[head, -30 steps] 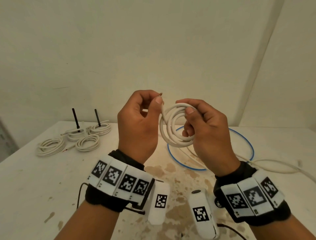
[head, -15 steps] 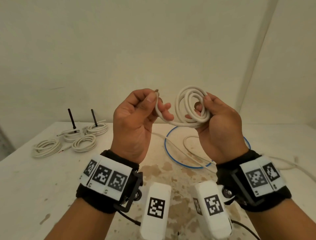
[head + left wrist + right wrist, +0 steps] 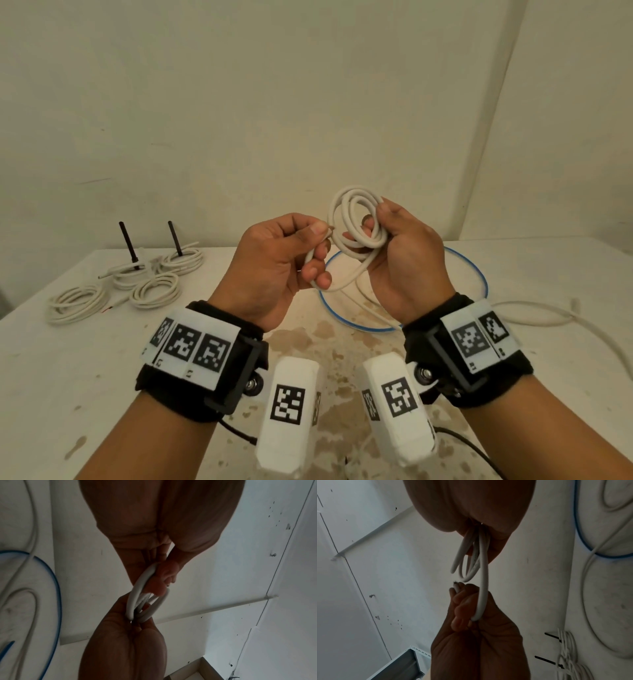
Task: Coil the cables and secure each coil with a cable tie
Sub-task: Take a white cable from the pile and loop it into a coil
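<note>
Head: left hand point(image 3: 274, 267) nearer white coil point(image 3: 356, 219) now.

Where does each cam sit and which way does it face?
Head: on the head, facing forward and down at the table; both forearms, left hand and right hand show.
Left wrist: under the left wrist, facing along the palm; both hands show.
Right wrist: under the right wrist, likewise; both hands show.
Shared: all show the white coil and blue cable.
</note>
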